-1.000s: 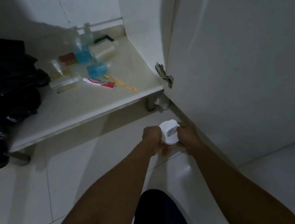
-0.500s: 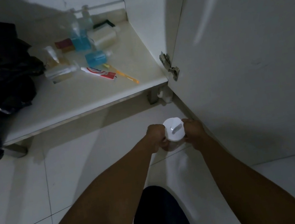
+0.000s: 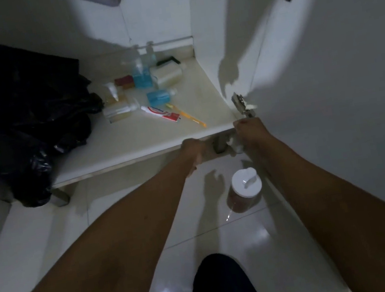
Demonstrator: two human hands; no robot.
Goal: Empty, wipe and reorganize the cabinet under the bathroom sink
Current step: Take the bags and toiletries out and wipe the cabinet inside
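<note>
— What are we logging, starting from the left?
— Black bag slumping on the cabinet floor; toothpaste and toothbrush lying beside it.
— And our hands?
— Left grip hanging slack, holding nothing. White-lidded jar standing on the tiles, untouched. Right grip curling under the hinge; we cannot tell what it is holding.

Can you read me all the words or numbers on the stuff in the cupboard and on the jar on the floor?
Nothing here can be read as words or numbers.
Toothpaste tube: it has red and blue print, but it is too blurred to read.
Small blue bottle: no readable label.
Red box: too dim and small to read.
Jar on the floor: no words show on its white lid.
</note>
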